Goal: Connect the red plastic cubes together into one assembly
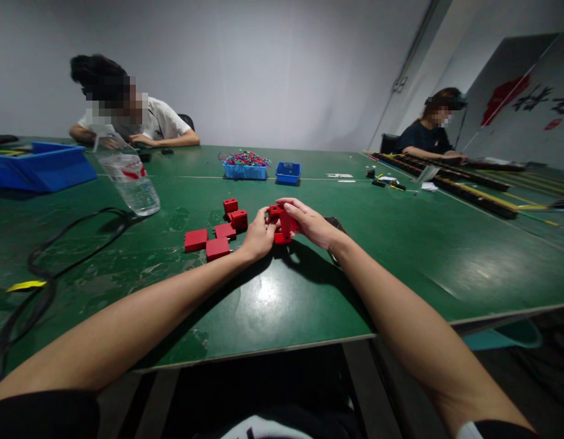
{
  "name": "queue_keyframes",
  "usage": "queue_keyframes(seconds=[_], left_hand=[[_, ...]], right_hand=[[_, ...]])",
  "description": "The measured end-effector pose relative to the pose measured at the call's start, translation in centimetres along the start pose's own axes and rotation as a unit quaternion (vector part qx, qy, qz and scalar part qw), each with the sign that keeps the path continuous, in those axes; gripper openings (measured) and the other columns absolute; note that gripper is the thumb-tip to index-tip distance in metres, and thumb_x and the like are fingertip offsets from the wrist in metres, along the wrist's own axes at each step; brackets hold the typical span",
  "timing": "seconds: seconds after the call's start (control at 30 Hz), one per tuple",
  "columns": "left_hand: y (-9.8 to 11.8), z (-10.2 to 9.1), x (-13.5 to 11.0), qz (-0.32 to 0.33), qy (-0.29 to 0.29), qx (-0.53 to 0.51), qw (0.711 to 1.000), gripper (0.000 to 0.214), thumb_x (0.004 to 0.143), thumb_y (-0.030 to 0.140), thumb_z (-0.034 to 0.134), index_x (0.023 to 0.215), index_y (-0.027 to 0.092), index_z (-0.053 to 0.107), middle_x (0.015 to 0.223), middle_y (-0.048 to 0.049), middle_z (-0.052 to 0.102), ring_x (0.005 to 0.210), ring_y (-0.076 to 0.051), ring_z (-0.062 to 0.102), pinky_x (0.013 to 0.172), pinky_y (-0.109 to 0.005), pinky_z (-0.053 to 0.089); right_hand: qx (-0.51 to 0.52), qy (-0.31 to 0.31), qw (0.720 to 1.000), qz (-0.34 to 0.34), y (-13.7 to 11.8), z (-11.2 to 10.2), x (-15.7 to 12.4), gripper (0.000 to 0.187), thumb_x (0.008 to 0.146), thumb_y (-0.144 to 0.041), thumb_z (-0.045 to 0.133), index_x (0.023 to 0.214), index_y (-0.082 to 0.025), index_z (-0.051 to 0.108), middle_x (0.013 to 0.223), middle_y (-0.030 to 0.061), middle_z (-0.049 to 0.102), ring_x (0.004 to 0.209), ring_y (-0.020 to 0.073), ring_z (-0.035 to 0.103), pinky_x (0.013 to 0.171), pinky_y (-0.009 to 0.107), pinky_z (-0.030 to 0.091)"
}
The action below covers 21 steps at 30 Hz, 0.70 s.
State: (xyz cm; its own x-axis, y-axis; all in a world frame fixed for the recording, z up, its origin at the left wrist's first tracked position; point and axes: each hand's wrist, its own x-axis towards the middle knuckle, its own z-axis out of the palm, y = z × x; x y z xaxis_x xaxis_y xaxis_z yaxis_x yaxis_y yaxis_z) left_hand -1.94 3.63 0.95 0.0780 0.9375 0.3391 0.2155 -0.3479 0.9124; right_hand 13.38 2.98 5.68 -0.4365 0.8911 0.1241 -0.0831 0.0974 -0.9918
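A red block-shaped piece point(285, 227) with a hole in its end is held just above the green table, between my two hands. My left hand point(260, 235) is closed, its fingers and thumb pinching the piece from the left. Curled around the opposite side, my right hand point(310, 222) grips it too; its fingertips are partly hidden behind. Whether this is one piece or two put together I cannot tell. Left of my left hand lie several loose red blocks point(217, 248), some showing holes and some with metal pins. A dark object point(335, 224) lies partly hidden behind my right wrist.
Past my hands stand a blue tray of colourful wires point(245, 171) and a small blue bin point(288, 173). To the left are a water bottle point(134, 183), a black cable point(50, 274) and a large blue bin point(39, 171). Two people sit across the table; long dark strips point(464, 195) lie right.
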Motion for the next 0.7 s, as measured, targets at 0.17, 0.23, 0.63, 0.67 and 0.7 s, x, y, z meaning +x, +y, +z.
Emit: queue_keyframes(seconds=[0.17, 0.23, 0.63, 0.67, 0.7], left_hand=[[-0.44, -0.05, 0.1, 0.003, -0.002, 0.007, 1.0, 0.039, 0.088, 0.017, 0.052, 0.127, 0.013, 0.047, 0.102, -0.0111, 0.068, 0.09, -0.02, 0.068, 0.087, -0.038, 0.053], [-0.59, -0.04, 0.17, 0.003, 0.002, 0.004, 1.0, 0.04, 0.087, 0.017, 0.054, 0.126, 0.013, 0.048, 0.099, -0.01, 0.069, 0.089, -0.02, 0.068, 0.087, -0.037, 0.053], [0.02, -0.04, 0.14, -0.004, 0.009, 0.017, 1.0, 0.039, 0.086, 0.013, 0.052, 0.124, 0.011, 0.048, 0.099, -0.0102, 0.069, 0.087, -0.019, 0.068, 0.084, -0.035, 0.054], [0.07, -0.04, 0.11, -0.003, 0.007, 0.017, 1.0, 0.039, 0.086, 0.013, 0.051, 0.125, 0.011, 0.048, 0.099, -0.0108, 0.069, 0.087, -0.019, 0.068, 0.084, -0.035, 0.054], [0.11, -0.04, 0.09, -0.003, 0.006, 0.017, 1.0, 0.039, 0.086, 0.013, 0.051, 0.125, 0.01, 0.048, 0.099, -0.0112, 0.069, 0.086, -0.019, 0.068, 0.083, -0.034, 0.054]], right_hand=[[-0.025, -0.01, 0.999, -0.022, 0.38, -0.16, 0.12, 0.037, 0.088, -0.049, 0.054, 0.116, -0.025, 0.053, 0.085, -0.0008, 0.063, 0.064, 0.0093, 0.055, 0.049, 0.018, 0.043], [-0.043, -0.005, 0.999, -0.028, 0.39, -0.1, 0.12, 0.037, 0.089, -0.05, 0.052, 0.116, -0.025, 0.053, 0.085, -0.0009, 0.063, 0.065, 0.0099, 0.054, 0.049, 0.018, 0.043], [-0.096, -0.015, 0.994, -0.042, 0.28, 0.1, -0.07, 0.036, 0.094, -0.048, 0.043, 0.12, -0.024, 0.049, 0.09, -0.0001, 0.061, 0.069, 0.0105, 0.056, 0.057, 0.02, 0.047], [-0.105, -0.014, 0.993, -0.05, 0.32, 0.1, 0.0, 0.035, 0.094, -0.048, 0.043, 0.119, -0.024, 0.05, 0.091, 0.0001, 0.062, 0.072, 0.011, 0.057, 0.06, 0.021, 0.049], [-0.119, -0.008, 0.991, -0.063, 0.35, 0.1, 0.06, 0.034, 0.094, -0.047, 0.044, 0.118, -0.024, 0.051, 0.093, 0.0006, 0.062, 0.076, 0.0115, 0.058, 0.065, 0.022, 0.05]])
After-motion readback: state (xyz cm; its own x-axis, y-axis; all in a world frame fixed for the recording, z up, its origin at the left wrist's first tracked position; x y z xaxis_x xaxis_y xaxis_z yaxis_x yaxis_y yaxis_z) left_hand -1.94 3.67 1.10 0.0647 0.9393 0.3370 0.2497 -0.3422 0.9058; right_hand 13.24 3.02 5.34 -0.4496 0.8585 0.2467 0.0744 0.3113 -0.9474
